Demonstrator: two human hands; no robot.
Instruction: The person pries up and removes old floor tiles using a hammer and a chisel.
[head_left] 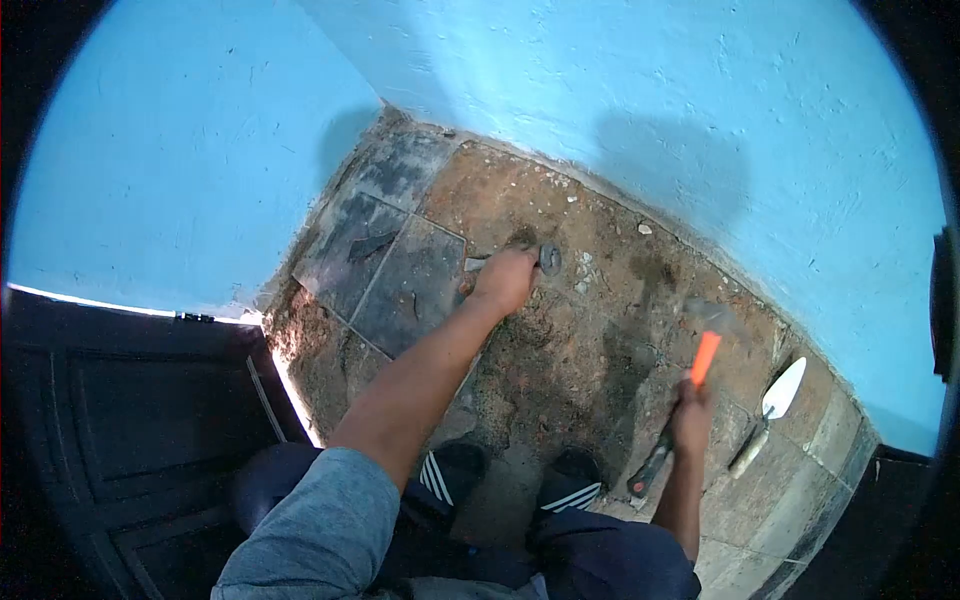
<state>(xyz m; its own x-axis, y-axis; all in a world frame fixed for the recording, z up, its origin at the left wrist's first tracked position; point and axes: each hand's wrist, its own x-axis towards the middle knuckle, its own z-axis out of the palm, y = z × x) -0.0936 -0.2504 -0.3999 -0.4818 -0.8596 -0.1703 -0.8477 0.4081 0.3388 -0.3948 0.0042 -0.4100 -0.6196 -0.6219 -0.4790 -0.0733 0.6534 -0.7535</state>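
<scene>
My left hand [505, 282] is wrapped round a metal chisel [549, 259]. Its thick grey end sticks out to the right of the fist, and its flat end lies against the edge of a dark grey floor tile [418, 280]. In my right hand [690, 415] is a hammer [706, 355] with an orange and black handle, raised over the floor to the right. The hammer's head is smeared by motion. Bare brown earth [540, 355] with rubble lies between the two hands.
A trowel [783, 390] with a pale handle rests on the dusty tiles at right. Blue walls [640, 90] meet in the far corner. A dark panelled door [150, 420] stands at left. My sandalled feet [570, 480] are close below the bare patch.
</scene>
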